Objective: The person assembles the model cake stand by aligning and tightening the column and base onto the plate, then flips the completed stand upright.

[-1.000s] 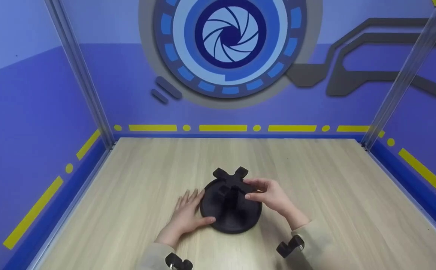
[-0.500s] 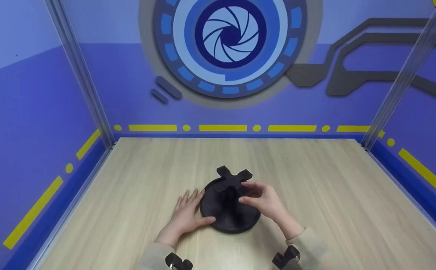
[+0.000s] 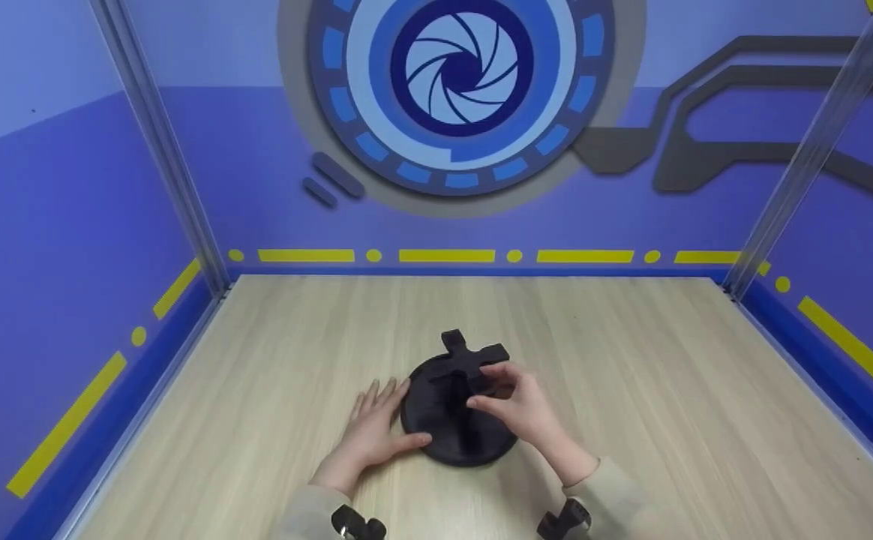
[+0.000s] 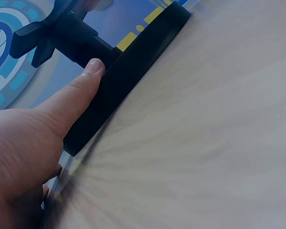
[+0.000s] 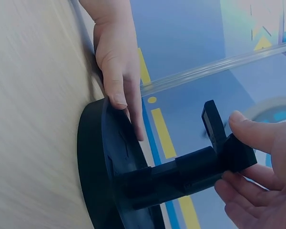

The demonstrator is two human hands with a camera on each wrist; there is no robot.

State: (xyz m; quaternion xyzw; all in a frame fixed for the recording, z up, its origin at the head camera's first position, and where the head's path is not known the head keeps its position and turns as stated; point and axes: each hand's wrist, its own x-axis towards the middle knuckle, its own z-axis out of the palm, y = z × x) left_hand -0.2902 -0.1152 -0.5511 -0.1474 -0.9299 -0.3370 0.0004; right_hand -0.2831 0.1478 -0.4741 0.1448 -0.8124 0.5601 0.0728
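Observation:
A round black base (image 3: 466,450) with a raised rim lies flat on the table. From its middle rises a thick black post (image 5: 181,176), topped by a cross-shaped black knob (image 3: 460,360) with stubby arms. My left hand (image 3: 373,431) steadies the base at its left edge, fingers straight and spread, with the thumb laid over the rim in the left wrist view. On the other side, my right hand (image 3: 523,405) grips the knob by its near right arms between thumb and fingers. Part of the knob is hidden behind those fingers.
The pale wooden table (image 3: 316,322) is walled by blue panels (image 3: 271,187) with yellow dashes. Metal posts (image 3: 170,165) stand at the back corners. Black camera mounts (image 3: 565,519) sit on both wrists.
The knob has turned clockwise as seen from above. My right hand has swung left and slightly toward me with it. The left hand and the base have stayed in place.

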